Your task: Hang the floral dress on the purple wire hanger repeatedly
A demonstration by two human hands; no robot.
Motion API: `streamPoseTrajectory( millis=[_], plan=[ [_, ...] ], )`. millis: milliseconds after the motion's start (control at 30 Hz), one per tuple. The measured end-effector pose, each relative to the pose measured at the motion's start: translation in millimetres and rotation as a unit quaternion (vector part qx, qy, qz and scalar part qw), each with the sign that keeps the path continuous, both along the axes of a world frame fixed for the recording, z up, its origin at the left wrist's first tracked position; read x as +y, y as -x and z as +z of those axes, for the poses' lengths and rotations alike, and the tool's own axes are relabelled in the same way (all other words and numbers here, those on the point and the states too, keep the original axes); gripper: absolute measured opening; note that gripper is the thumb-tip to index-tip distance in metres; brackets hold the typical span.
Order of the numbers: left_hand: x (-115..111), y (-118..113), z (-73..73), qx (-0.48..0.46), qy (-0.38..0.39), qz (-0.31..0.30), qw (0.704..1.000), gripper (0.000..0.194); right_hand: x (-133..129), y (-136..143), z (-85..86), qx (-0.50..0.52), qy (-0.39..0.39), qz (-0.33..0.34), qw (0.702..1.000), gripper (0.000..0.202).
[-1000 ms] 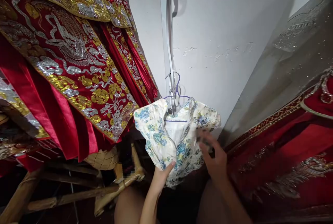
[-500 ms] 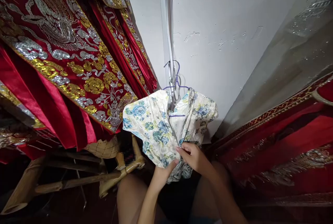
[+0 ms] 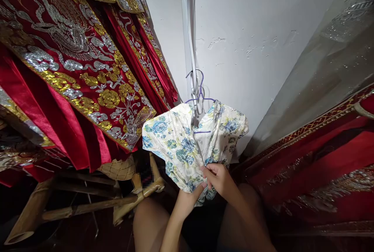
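A white garment with blue and green flowers (image 3: pixel 178 142) hangs on a thin purple hanger (image 3: pixel 201 95), its front opening forming a V. My right hand (image 3: pixel 217 177) pinches the garment's front edge at the bottom of the V. Lower and to the left, my left hand (image 3: pixel 189 201) holds the lower front, its thumb on top of the cloth and its other fingers hidden beneath. The hanger's hook is up by a pale vertical strap (image 3: pixel 192 49) against the wall.
Red cloth with gold and silver sequins (image 3: pixel 109 98) hangs at the left, above a bamboo frame (image 3: pixel 87 207). More red embroidered cloth (image 3: pixel 330 154) is at the right. A white wall (image 3: pixel 242 22) stands behind the garment.
The whole view has shifted slightly, so the garment and hands appear a little further right. My right hand still pinches the front edge, and my left hand keeps its hold.
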State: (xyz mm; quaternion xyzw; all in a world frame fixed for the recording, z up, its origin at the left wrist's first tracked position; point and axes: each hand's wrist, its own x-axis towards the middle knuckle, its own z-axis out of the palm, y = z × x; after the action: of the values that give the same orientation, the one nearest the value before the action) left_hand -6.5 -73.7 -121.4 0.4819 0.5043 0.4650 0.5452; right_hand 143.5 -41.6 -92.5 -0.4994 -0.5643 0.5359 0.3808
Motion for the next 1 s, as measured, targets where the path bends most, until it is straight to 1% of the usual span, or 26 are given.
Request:
streamPoseTrajectory(
  millis=[167,200,333,433,500,600,667,733,767,800,833,867,900,1000],
  plan=[
    [-3,-1,-3.9,-0.012,0.014,0.02,1.0,0.057,0,0,-2.8,-0.097,-0.086,-0.071,0.989,0.05],
    [-4,-1,-4.3,-0.016,0.014,0.021,1.0,0.057,0,-1,-2.8,-0.106,-0.095,-0.068,0.987,0.049],
    [-6,-5,-4.9,-0.024,0.007,0.023,0.999,0.053,-1,-8,0.0,-0.096,-0.101,-0.005,0.99,0.043],
    [-5,-6,-6.7,-0.03,0.009,0.033,0.999,0.052,-2,-9,3.1,-0.05,-0.068,0.017,0.996,0.037],
    [-4,-5,-9.9,-0.034,0.01,0.06,0.998,0.054,-3,-9,5.5,-0.005,-0.036,0.018,0.999,0.034],
    [-2,-2,-16.8,-0.028,0.024,0.127,0.991,0.057,-6,-8,9.9,0.053,-0.005,0.008,0.999,0.033],
    [-5,0,-20.6,-0.009,0.023,0.196,0.98,0.06,-8,-7,12.7,0.091,0.025,0.025,0.995,0.032],
    [-11,-1,-22.0,0.039,-0.027,0.297,0.954,0.063,-11,-6,13.7,0.138,0.067,0.054,0.987,0.032],
    [-15,-2,-21.7,0.074,-0.071,0.346,0.933,0.063,-13,-6,13.2,0.166,0.087,0.066,0.98,0.031],
    [-18,-4,-20.8,0.111,-0.118,0.381,0.91,0.061,-14,-5,12.1,0.198,0.103,0.072,0.972,0.031],
    [-21,-7,-19.7,0.145,-0.161,0.395,0.893,0.057,-15,-3,10.6,0.231,0.117,0.078,0.963,0.031],
    [-22,-10,-18.5,0.172,-0.195,0.383,0.886,0.051,-16,-2,8.8,0.261,0.126,0.085,0.953,0.031],
    [-23,-13,-17.8,0.189,-0.221,0.349,0.891,0.044,-17,0,7.1,0.287,0.134,0.094,0.944,0.032],
    [-15,-22,-19.0,0.187,-0.257,0.227,0.921,0.031,-20,8,3.5,0.325,0.147,0.121,0.926,0.034]
  ],
)
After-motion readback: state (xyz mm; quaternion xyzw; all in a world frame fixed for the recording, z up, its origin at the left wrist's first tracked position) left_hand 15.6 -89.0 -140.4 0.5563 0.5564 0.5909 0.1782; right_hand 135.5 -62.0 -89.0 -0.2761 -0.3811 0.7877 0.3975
